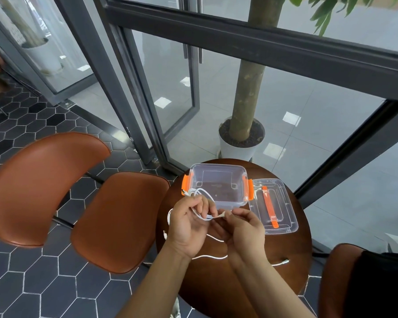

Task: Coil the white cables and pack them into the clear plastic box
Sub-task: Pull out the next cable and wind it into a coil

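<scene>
Dark-framed glass doors [161, 92] fill the far side of the scene above a floor of hexagonal tiles [32, 292]. 1 brown leather chair [55, 187] stands to the left of a round dark wooden table [292, 255], and a potted tree [248, 83] in a white pot stands just beyond the table's far edge. The clear plastic box [218, 167], fitted with orange clips on 2 sides, sits open on the far half of the table. Its lid [283, 216], bearing an orange handle, lies flat just to the right of the box. Both hands are held over the table centre, in front of the box. The left hand [186, 228] has its fingers curled round a partly coiled white cable [200, 193], the loops rising over the box's near left corner. The right hand [246, 230] pinches that cable's free end between thumb and fingertips. A loose white cable [210, 257] lies on the table beneath the wrists, uncoiled. Whether it joins the held one cannot be determined.
</scene>
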Tool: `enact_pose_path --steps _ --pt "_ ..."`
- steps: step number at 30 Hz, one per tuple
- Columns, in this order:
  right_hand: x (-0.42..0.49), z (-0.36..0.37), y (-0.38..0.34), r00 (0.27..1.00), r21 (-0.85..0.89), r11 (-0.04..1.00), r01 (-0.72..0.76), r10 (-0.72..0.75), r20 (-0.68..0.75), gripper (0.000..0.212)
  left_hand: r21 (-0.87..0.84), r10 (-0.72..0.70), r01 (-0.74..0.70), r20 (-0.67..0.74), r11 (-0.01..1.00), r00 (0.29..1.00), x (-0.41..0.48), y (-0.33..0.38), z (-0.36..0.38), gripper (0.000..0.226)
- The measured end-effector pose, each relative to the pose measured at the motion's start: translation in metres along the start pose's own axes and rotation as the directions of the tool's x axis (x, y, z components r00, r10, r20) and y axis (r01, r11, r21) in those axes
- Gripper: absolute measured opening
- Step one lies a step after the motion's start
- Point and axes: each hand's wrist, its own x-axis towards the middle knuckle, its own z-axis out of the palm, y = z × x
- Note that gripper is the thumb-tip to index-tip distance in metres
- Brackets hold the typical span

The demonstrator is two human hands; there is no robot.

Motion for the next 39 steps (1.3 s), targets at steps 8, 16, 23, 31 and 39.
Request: enact_pose_path --steps 8,16,23,31,39 --pt "0.002 0.001 0.001 0.97 -0.242 0.97 0.032 0.028 0.24 0.023 0.0 -0.073 0.073 0.057 0.997 0.996 -0.004 0.005 0.001 0.029" --pt "-0.001 -0.008 0.004 0.979 -0.133 0.989 0.061 -0.033 0.202 0.016 0.059 -0.24 0.233 0.217 0.971 0.946 -0.008 0.022 -0.001 0.023" --pt "0.005 -0.018 -0.01 0.895 -0.289 0.849 0.442 -0.397 0.203 0.007 0.49 -0.179 0.221 -0.132 0.843 0.975 -0.011 0.029 -0.007 0.023" --pt "0.013 -0.029 -0.01 0.908 -0.389 0.823 0.414 -0.34 0.246 0.018 0.363 -0.097 0.205 -0.294 0.909 0.951 -0.012 0.012 0.001 0.023" --pt "0.015 -0.044 -0.017 0.97 -0.152 0.959 0.238 -0.226 0.089 0.008 0.228 -0.039 0.133 -0.377 0.965 0.925 -0.007 0.011 0.003 0.024"
